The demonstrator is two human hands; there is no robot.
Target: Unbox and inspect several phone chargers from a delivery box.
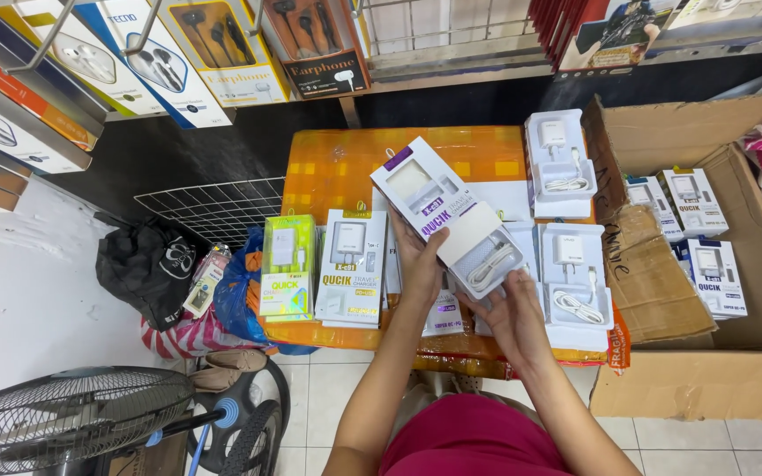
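My left hand (418,264) grips a white charger box (429,196) from below and tilts it over the orange surface (328,167). An inner tray (487,261) with a coiled white cable sticks out of the box's lower end. My right hand (513,313) holds that tray's lower edge. Under and around my hands lie more charger packs: a green one (287,267), a white one (351,264), and open trays with white adapters and cables (575,282) (560,159).
A large cardboard carton (707,379) at the right holds several more charger boxes (716,278). Earphone boxes (222,48) hang on racks above. A wire grid (213,207), a black bag (147,264) and a fan (72,419) stand at the left.
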